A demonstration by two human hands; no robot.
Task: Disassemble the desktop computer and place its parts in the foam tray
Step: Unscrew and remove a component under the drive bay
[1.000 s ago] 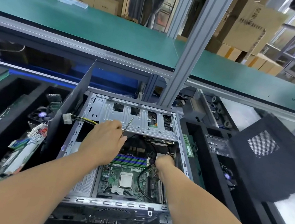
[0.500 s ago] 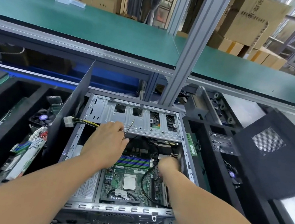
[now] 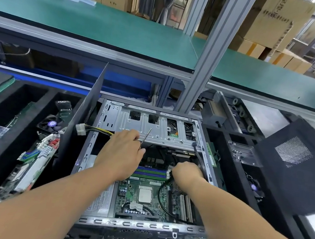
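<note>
The open desktop case (image 3: pixel 137 226) lies flat in front of me, its green motherboard (image 3: pixel 141 198) exposed with a bare CPU (image 3: pixel 144 195) and coloured memory slots (image 3: pixel 150 172). My left hand (image 3: pixel 121 154) hovers over the board's upper left and grips a thin metal screwdriver (image 3: pixel 146 136) whose shaft points up over the silver drive cage (image 3: pixel 143 124). My right hand (image 3: pixel 186 173) reaches into the case's right side by the memory slots, fingers curled down on something hidden. A black cable (image 3: pixel 161 203) loops below that hand.
Black foam trays flank the case: the left one (image 3: pixel 35 90) holds a fan (image 3: pixel 50 123) and a circuit board (image 3: pixel 33 162), the right one (image 3: pixel 229 190) a bracket (image 3: pixel 243 153). A black side panel (image 3: pixel 296 165) leans at right. A grey post (image 3: pixel 210 52) rises behind.
Both hands stay at the same spots in the case; my right hand has shifted slightly up and right along the case wall. The camera has tilted a little.
</note>
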